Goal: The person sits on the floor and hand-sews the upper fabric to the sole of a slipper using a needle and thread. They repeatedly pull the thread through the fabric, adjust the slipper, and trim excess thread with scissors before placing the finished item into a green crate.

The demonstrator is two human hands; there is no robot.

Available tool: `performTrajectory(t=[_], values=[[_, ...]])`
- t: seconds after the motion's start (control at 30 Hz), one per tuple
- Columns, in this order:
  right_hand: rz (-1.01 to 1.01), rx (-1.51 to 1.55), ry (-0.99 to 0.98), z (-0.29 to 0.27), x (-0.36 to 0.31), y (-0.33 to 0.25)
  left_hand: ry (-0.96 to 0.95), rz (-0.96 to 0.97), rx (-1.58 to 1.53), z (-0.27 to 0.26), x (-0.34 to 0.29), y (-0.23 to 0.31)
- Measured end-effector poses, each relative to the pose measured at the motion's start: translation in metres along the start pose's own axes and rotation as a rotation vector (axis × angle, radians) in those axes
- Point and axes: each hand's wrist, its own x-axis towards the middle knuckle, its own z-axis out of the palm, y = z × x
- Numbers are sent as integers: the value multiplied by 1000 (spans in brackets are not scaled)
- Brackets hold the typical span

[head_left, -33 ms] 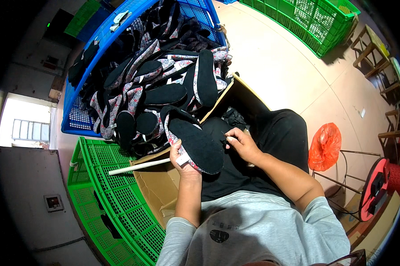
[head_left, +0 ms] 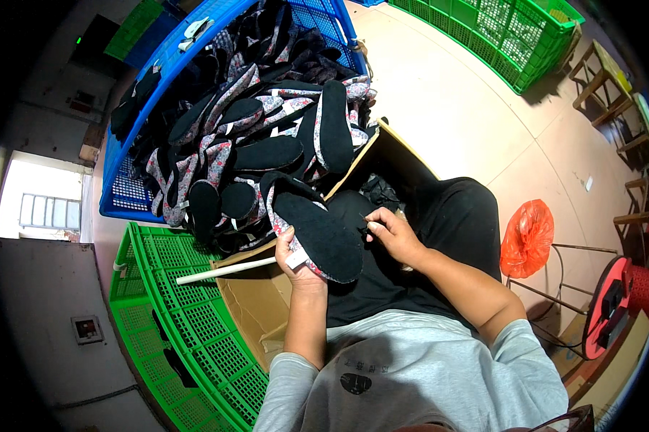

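Note:
My left hand [head_left: 299,261] grips the edge of a slipper [head_left: 317,234]. Its black sole faces up, and floral fabric with a white tag shows along the side next to my thumb. To the right of the sole, over my lap, my right hand [head_left: 390,234] is closed in a pinch. Something small and dark sticks out at its fingertips, too small to make out, and appears apart from the slipper. Just beyond my hands lies a heap of similar slippers [head_left: 269,154], black-soled with floral fabric, in a blue plastic basket [head_left: 128,189].
An open cardboard box [head_left: 249,299] stands by my knees, with a white rod [head_left: 223,271] across it. Green crates [head_left: 195,317] are at the left, another green crate [head_left: 493,43] at far right. A red plastic bag [head_left: 527,237] hangs on a metal frame, near wooden stools [head_left: 604,83].

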Motion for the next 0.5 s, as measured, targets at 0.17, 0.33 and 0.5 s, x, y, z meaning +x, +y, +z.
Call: performTrajectory(t=[0.17, 0.33, 0.5], values=[[-63, 31, -63, 0, -1, 2, -23, -13, 8, 5, -2, 0], [-151, -84, -189, 0, -6, -11, -23, -15, -3, -2, 1, -1], [-124, -132, -221, -1, -6, -17, -37, 74, 80, -5, 3, -3]])
